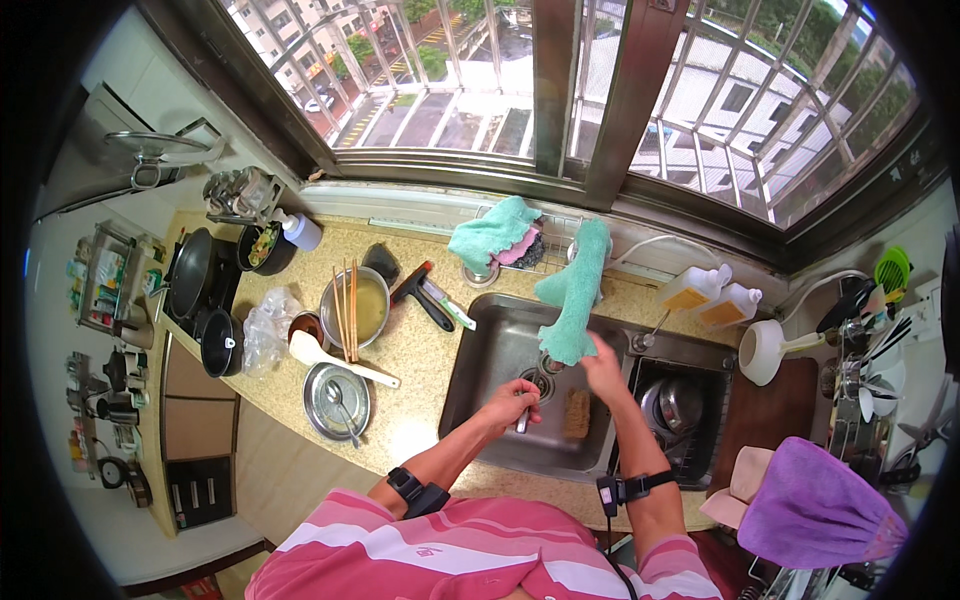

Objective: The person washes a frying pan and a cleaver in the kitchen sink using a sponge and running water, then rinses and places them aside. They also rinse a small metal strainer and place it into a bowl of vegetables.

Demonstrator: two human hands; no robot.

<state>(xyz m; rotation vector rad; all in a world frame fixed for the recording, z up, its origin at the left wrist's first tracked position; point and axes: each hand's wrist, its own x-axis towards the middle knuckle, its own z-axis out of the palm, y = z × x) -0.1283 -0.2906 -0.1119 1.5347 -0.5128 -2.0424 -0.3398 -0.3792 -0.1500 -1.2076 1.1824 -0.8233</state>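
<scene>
Over the left basin of a stainless steel sink (pixel 491 319), my left hand (pixel 514 405) is closed around the metal handle of a utensil (pixel 523 422), whose far end I cannot make out clearly. My right hand (pixel 600 367) is at the lower end of a green cloth (pixel 574 300) that hangs over the faucet; its fingers are partly hidden, so whether they grip the cloth is unclear. A brown scouring pad (pixel 577 413) lies on the basin floor between my hands, right of the drain.
Left on the counter are a pot of liquid (pixel 371 307) with chopsticks across it, a wooden spatula (pixel 352 365), a metal plate with a spoon (pixel 319 427), a knife (pixel 450 304) and a plastic bag (pixel 264 330). Metal bowls (pixel 679 405) sit in the right basin; a purple towel (pixel 817 502) hangs right.
</scene>
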